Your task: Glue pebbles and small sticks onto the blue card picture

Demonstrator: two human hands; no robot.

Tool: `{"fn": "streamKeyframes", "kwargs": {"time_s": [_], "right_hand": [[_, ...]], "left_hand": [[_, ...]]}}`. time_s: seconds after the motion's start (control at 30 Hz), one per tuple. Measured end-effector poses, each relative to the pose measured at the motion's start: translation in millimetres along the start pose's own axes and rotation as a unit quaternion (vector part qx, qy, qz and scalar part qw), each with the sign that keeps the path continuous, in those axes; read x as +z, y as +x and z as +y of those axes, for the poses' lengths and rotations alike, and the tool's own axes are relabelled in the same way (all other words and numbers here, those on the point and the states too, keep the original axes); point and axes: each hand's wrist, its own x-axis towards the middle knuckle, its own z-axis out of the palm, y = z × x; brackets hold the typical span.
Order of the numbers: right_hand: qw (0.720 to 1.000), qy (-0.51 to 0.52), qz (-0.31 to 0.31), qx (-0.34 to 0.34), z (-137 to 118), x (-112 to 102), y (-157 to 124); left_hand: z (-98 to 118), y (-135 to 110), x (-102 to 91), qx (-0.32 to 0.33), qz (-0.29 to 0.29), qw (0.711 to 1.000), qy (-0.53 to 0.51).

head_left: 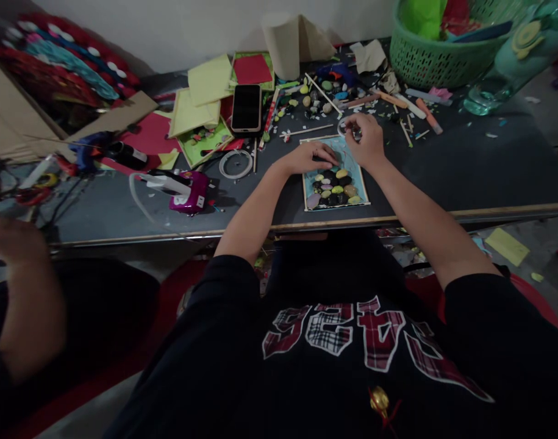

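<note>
A small blue panel (354, 160) edged with pale sticks lies near the table's front edge. Black, yellow and purple pebbles (337, 190) cover its lower part. My left hand (311, 157) rests across the panel's upper left, its fingers stretched out over the surface just above the pebbles. Over the top right corner, my right hand (366, 140) is closed, thumb and fingertips together. A pale ring (341, 127) shows beside those fingertips; whether they grip it or something tiny, I cannot tell.
Loose pebbles (327, 108), sticks and scraps litter the table behind the panel. A phone (246, 108), a tape roll (235, 164) and a purple device (197, 194) are on the left. A green basket (416, 67) and a bottle (496, 79) stand right. Another person's arm (27, 292) is far left.
</note>
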Motion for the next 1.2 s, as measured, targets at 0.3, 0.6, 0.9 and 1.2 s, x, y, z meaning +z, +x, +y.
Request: {"fn": "streamKeyframes", "kwargs": {"time_s": [0.3,0.6,0.9,1.2], "right_hand": [[1.000,-0.004,0.021,-0.008,-1.7,-0.6,-0.7],[1.000,-0.006,0.006,-0.005,1.3,0.5,-0.4],[0.999,0.005,0.036,-0.018,0.2,0.8,-1.5],[0.998,0.001,0.052,-0.039,3.0,0.8,-1.6]], "left_hand": [[5.9,0.7,-0.7,-0.024,-0.003,1.000,-0.002],[6.9,1.2,-1.0,-0.023,-0.012,1.000,0.018],[7.1,-0.2,-9.4,-0.047,0.023,0.997,0.052],[2.3,-22.0,-34.5,-0.083,0.092,0.991,0.044]]}}
